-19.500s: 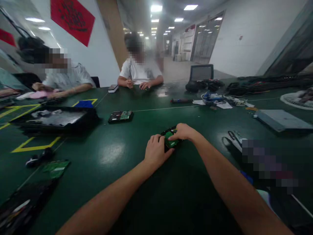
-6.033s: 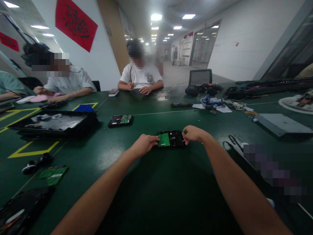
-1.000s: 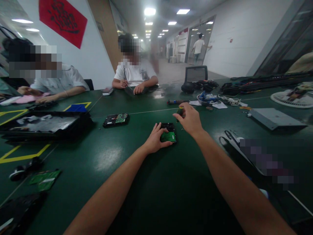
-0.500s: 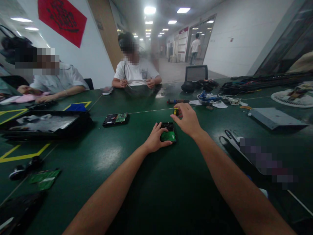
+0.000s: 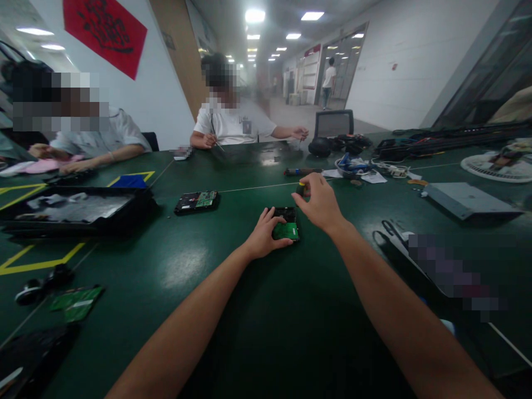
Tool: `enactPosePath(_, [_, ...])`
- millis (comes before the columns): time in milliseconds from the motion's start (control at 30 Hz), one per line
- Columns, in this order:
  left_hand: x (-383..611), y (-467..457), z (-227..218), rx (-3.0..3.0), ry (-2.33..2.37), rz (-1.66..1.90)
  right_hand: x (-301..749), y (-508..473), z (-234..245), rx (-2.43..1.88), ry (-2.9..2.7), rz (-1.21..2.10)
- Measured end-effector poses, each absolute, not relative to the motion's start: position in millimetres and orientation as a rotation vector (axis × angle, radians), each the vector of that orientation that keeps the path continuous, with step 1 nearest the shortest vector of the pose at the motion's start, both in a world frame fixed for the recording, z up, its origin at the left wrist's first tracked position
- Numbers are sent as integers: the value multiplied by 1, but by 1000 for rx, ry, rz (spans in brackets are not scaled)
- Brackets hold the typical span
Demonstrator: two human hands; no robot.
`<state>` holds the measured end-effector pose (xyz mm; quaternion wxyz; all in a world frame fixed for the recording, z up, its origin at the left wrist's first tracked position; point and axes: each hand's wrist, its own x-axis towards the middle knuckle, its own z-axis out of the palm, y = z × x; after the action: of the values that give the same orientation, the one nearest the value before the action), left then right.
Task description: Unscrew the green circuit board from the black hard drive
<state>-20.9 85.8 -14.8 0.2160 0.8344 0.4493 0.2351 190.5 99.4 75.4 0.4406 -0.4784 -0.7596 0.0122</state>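
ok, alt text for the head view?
The left hand rests on a hard drive, green board up, on a green table; the right hand pinches a small tool beside it. Two people sit opposite.

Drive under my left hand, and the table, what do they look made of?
Drive: dark casing, probably metal, matte, with a green circuit board on top. Table: likely a green rubbery mat; its soft sheen gives blurred glare patches.

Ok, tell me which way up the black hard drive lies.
Flat, board side up: the green circuit board tops the black hard drive held by the left hand.
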Motion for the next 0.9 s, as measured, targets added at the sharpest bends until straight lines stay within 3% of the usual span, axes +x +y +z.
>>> enactPosePath(900, [-21, 85, -16, 2347, 1274, 665, 193, 101, 77, -1091, -1917, 40])
